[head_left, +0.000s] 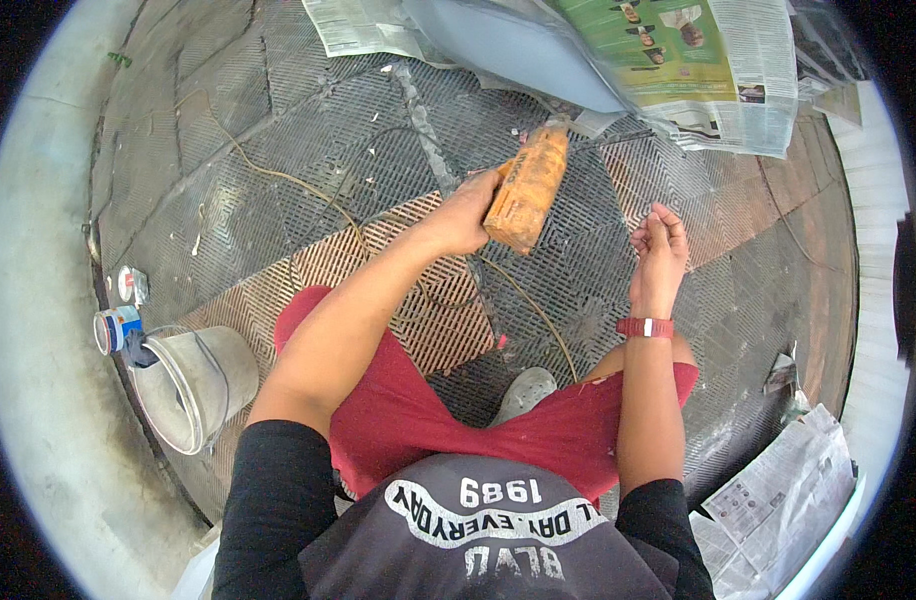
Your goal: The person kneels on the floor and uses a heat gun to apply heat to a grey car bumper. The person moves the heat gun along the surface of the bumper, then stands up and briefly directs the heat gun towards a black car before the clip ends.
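Note:
My left hand (pixel 468 215) is closed around the handle side of a worn, boxy orange tool (pixel 531 190). The tool is tilted, its far end at the lower edge of a smooth grey panel (pixel 538 60); whether the two touch I cannot tell. To the right of the tool, my right hand (pixel 661 242) hovers above the floor with its fingers curled in and the thumb against them. Nothing shows in that hand. A red watch (pixel 646 327) is on its wrist.
Newspaper sheets (pixel 718 70) surround the panel, and more newspaper (pixel 778 500) lies at the lower right. A dirty white bucket (pixel 223 365) and a small tin (pixel 116 328) stand at left. A thin yellowish hose (pixel 278 178) snakes over the grid-patterned floor mats (pixel 228 230).

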Action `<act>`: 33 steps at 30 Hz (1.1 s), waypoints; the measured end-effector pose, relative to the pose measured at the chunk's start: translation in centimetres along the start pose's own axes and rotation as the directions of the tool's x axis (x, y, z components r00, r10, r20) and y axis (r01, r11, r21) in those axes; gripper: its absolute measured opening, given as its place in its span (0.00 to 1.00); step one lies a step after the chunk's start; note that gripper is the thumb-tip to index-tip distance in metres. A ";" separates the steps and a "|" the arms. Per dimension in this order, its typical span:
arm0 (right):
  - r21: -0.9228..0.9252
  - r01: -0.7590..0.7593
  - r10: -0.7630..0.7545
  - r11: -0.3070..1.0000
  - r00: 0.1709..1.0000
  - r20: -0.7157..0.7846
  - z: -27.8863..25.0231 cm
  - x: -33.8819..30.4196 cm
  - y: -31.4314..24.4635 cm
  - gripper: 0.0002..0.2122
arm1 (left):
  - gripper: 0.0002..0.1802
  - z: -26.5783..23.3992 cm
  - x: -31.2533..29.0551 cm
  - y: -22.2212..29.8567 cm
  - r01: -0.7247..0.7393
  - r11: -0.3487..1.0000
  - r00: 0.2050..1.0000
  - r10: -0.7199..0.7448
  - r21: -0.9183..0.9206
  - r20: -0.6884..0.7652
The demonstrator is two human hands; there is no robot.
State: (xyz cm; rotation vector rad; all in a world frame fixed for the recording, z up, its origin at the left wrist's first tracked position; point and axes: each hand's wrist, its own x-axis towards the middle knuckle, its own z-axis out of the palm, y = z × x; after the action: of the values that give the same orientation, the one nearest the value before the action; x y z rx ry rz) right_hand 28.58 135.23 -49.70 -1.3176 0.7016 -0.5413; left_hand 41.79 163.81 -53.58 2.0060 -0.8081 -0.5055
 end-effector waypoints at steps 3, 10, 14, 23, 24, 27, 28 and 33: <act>-0.001 -0.004 0.004 1.000 1.000 0.007 1.0 0.3 0.0 0.08 | 0.41 -1.5 -1.0 -1.2 -0.001 0.998 0.999 0.004 0.066 -0.052; -0.017 0.001 -0.001 1.000 1.000 0.028 2.0 0.2 0.3 0.08 | 0.40 -3.2 -2.7 -3.6 0.080 0.993 0.990 -0.069 0.087 -0.123; -0.005 0.003 -0.003 1.000 0.999 0.033 1.8 0.3 0.6 0.07 | 0.43 -2.5 -1.5 -2.6 0.083 0.992 0.988 -0.070 0.093 -0.138; -0.023 -0.006 0.006 1.000 1.000 0.006 0.4 0.0 0.1 0.09 | 0.35 4.3 3.8 -3.3 0.089 0.943 0.996 -0.093 0.322 0.000; -0.014 -0.005 0.005 1.000 1.000 0.000 0.2 -0.1 0.0 0.09 | 0.35 4.9 4.3 -2.8 0.090 0.940 0.994 -0.105 0.330 0.027; 0.000 -0.002 0.002 1.000 1.000 -0.009 -0.7 -0.3 -0.2 0.09 | 0.32 6.7 5.4 -1.3 0.087 0.947 0.996 -0.093 0.310 0.006; -0.005 -0.001 0.001 1.000 1.000 -0.009 -1.1 -0.3 -0.1 0.09 | 0.31 7.0 5.6 -0.8 0.067 0.948 0.998 -0.067 0.312 -0.010; -0.009 0.000 0.000 1.000 1.000 -0.029 -1.3 -0.7 -0.6 0.08 | 0.34 8.0 6.2 0.2 0.053 0.939 0.998 -0.056 0.340 -0.003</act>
State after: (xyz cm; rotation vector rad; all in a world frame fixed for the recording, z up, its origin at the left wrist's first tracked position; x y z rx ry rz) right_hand 27.21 134.73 -49.18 -1.3205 0.7285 -0.5587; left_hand 41.13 154.68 -57.79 2.3507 -0.8942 -0.4258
